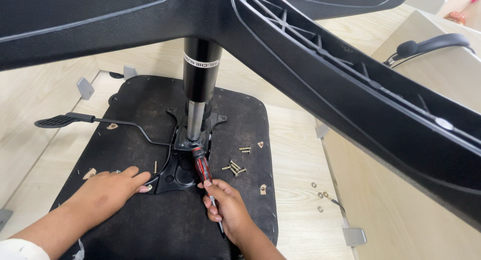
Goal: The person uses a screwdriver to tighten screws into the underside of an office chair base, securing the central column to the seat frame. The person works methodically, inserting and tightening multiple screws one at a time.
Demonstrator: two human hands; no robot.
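Screwdriver (202, 166), red-and-black ribbed handle, stiff and likely light, stands at frame centre against the black mounting plate (175, 172), the right hand (226, 204) clenched around its lower shaft, the left hand (112, 188) pressed flat, grasping nothing, on the seat underside (165, 225).

A chair lies upside down. Its black seat bottom (165, 225) faces up, and the big black star base (350, 84) sticks up close to the camera. A shiny post (194, 120) joins the base to a black metal plate (176, 172) on the seat. The left hand (107, 190) lies flat on the seat, fingers touching the plate. The right hand (226, 202) holds a red and black screwdriver (203, 170) pointing at the plate. A little pile of screws (235, 167) sits just beside it. A black lever (75, 120) sticks out to the left.
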